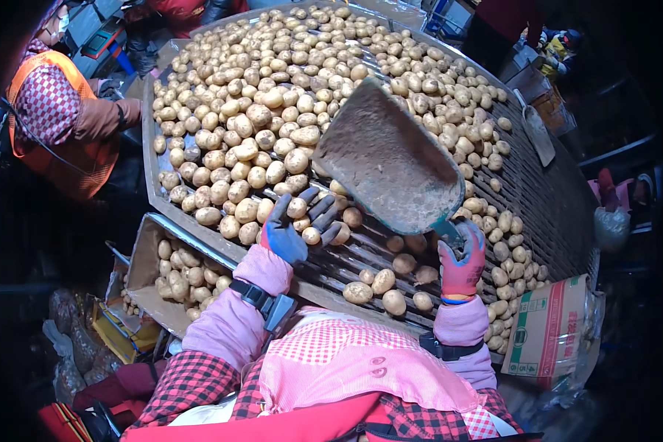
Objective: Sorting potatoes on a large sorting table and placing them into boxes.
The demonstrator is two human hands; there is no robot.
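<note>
A large worn metal scoop [390, 158] with a greenish rim is tilted over the slatted sorting table [560, 184]. My right hand [462, 259], in a pink and grey glove, grips the scoop's short handle. My left hand [295, 228], in a blue-grey and pink glove, is palm up, its fingers curled around small potatoes [311, 236]. Many loose potatoes [250, 140] cover the table's far and left parts. A few potatoes [383, 281] lie on the dark slats between my hands.
Below the table's left edge stands a box of potatoes [184, 272]. A printed cardboard carton [545, 331] is at the near right. Another scoop [539, 136] lies on the far right edge. A person in an orange vest [59, 121] stands at the left; others are behind the table.
</note>
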